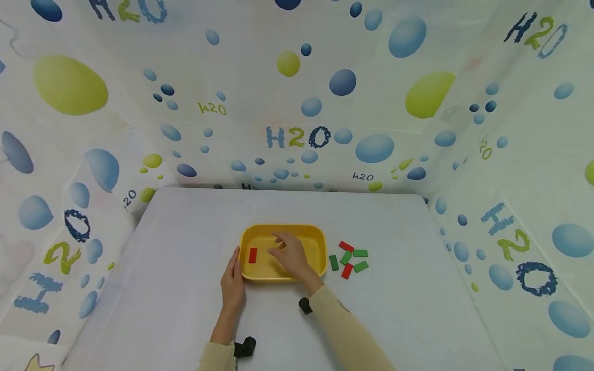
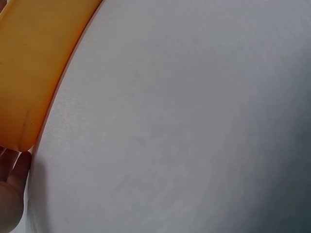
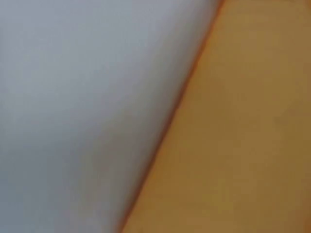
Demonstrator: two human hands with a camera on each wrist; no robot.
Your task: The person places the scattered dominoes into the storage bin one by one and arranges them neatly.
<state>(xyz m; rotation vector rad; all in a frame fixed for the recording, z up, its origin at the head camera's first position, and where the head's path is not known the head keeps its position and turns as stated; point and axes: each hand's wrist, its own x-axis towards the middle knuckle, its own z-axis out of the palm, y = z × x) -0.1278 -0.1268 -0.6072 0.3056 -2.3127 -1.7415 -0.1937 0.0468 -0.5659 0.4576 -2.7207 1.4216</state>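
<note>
My left hand [image 1: 233,282] rests against the left end of a yellow plastic tray [image 1: 269,270], its fingers fairly straight along the outside wall. In the left wrist view, fingertips [image 2: 20,170] touch the corner of the tray [image 2: 39,58]. My right hand [image 1: 291,253] reaches over the tray from the front right, with thumb and index finger apart and nothing visible between them. Left of those fingertips, a small red block [image 1: 252,255] lies on the tray floor. Only the tray's wall [image 3: 233,121] and the table appear in the blurred right wrist view.
Right of the tray, several loose green blocks [image 1: 334,263] and two red blocks [image 1: 346,246] lie scattered on the white table [image 1: 185,247]. Behind and at both sides hangs a white curtain [image 1: 250,87] printed with coloured drops and letters.
</note>
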